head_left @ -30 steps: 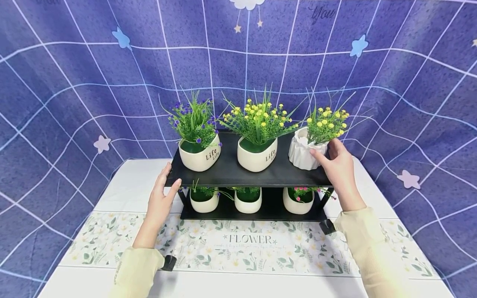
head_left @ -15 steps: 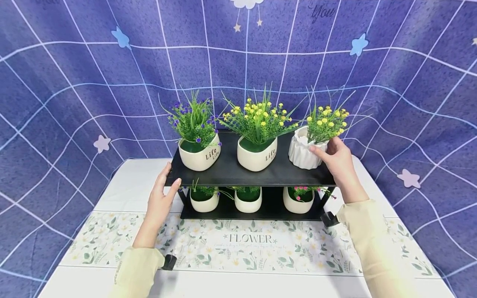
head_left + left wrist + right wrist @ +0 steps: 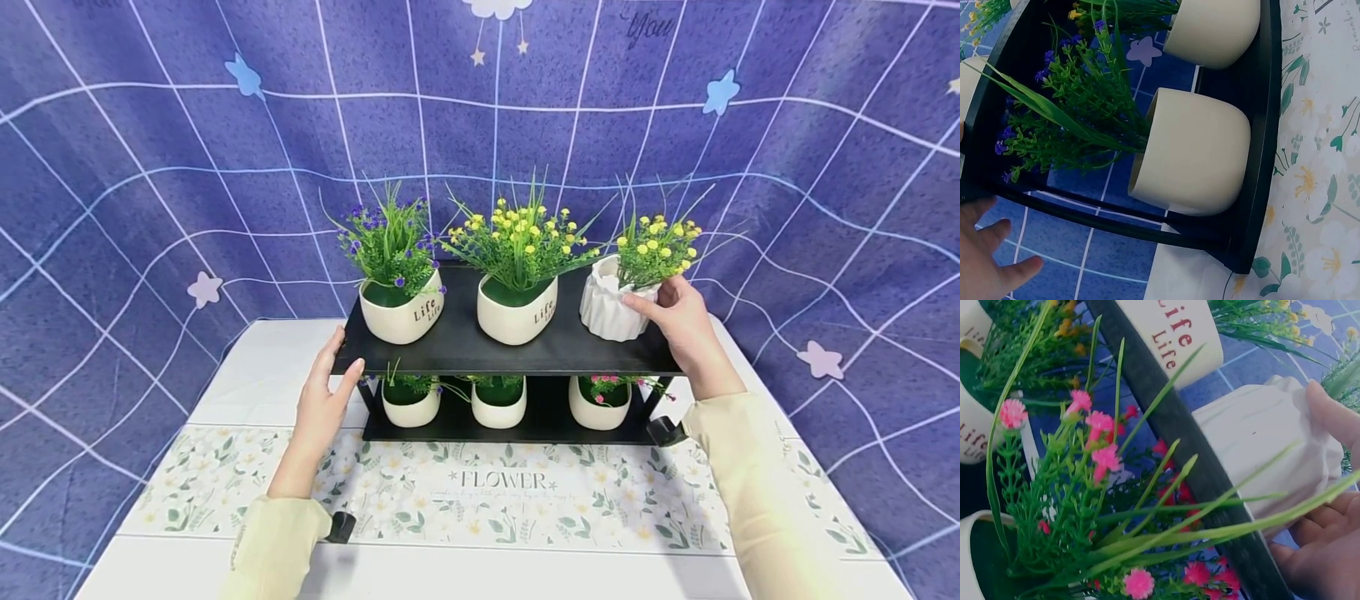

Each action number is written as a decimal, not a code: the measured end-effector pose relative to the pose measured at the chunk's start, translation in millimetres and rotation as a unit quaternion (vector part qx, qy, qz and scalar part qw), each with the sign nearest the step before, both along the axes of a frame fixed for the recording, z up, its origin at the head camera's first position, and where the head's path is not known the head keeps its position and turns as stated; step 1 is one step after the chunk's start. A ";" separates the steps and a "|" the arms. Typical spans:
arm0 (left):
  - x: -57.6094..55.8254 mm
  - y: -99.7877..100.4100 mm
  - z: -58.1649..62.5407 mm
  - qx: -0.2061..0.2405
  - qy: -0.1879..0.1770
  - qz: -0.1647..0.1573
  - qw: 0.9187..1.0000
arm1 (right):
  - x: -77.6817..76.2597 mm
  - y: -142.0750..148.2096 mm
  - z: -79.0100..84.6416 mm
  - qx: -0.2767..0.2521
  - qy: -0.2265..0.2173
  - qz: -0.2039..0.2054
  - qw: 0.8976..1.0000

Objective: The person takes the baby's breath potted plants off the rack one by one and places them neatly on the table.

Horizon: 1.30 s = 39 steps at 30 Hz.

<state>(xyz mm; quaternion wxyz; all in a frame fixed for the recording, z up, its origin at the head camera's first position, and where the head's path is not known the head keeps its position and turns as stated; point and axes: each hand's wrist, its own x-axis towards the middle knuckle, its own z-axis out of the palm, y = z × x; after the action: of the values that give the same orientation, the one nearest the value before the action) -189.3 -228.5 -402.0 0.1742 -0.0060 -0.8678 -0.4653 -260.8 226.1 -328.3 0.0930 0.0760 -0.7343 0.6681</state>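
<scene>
A two-tier black shelf (image 3: 457,354) carries potted plants on both levels. At the right end of its top board stands a white pleated flowerpot (image 3: 611,312) with yellow flowers (image 3: 656,246). My right hand (image 3: 686,325) grips this pot from the right, thumb at the front rim, fingers round the far side. In the right wrist view the same pot (image 3: 1260,437) sits between thumb and fingers. My left hand (image 3: 322,404) touches the left end of the top board with straight fingers, thumb at the front corner. The left wrist view shows those fingers (image 3: 991,237) beside the frame.
Cream "Life" pots with purple (image 3: 401,312) and yellow flowers (image 3: 517,312) share the top board. Below stand three cream pots, one with pink flowers (image 3: 600,408). A floral runner (image 3: 502,508) lies on the white table (image 3: 420,575), and a blue gridded curtain (image 3: 480,125) hangs behind.
The right wrist and sleeve have swung slightly outward and up, and the thumb sits a little higher on the pleated pot. The left hand and the other plants stay put.
</scene>
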 end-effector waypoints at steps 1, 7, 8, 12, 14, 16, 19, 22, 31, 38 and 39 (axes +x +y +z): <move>-0.4 -0.2 -0.2 -0.001 -0.001 -0.001 1.000 | 0.3 0.1 0.3 0.000 -0.001 -0.004 1.000; -2.5 -1.0 -2.0 -0.002 -0.011 -0.008 1.000 | 4.4 -0.8 4.5 0.007 -0.014 -0.030 0.999; -2.5 -0.9 -2.3 -0.001 -0.011 -0.007 1.000 | 5.1 -1.0 5.2 0.011 -0.017 -0.034 0.999; -2.2 -1.2 -3.4 -0.001 -0.008 -0.004 1.000 | 7.6 -1.3 7.2 0.028 -0.028 -0.046 0.998; -1.7 -1.0 -3.3 0.001 -0.007 -0.002 1.000 | 8.5 -1.6 7.9 0.031 -0.032 -0.047 0.998; -1.7 -1.4 -3.6 0.001 -0.006 -0.001 1.000 | 8.8 -1.8 8.2 0.028 -0.033 -0.043 0.998; -2.0 -1.8 -3.9 0.001 -0.008 -0.001 1.000 | 9.1 -1.4 7.9 0.028 -0.033 -0.037 0.998; -2.3 -2.5 -4.3 0.000 -0.009 -0.001 1.000 | 8.8 -0.8 5.9 0.026 -0.024 -0.031 0.999; -1.5 -2.5 -3.2 0.001 -0.014 -0.001 1.000 | 6.9 -0.9 -2.1 0.030 0.006 -0.040 0.999; -2.5 -2.9 -3.6 -0.006 -0.004 0.008 1.000 | 8.1 -3.9 -0.5 0.046 0.008 -0.062 0.997; -2.4 -3.0 -3.6 -0.004 -0.004 0.008 1.000 | 8.0 -4.4 -0.9 0.044 0.009 -0.063 0.997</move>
<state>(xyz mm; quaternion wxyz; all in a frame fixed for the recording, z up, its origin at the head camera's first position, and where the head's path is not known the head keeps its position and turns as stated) -191.7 -231.5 -405.6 0.1739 0.0021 -0.8706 -0.4602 -252.8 221.7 -329.2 0.1382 0.0394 -0.7654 0.6273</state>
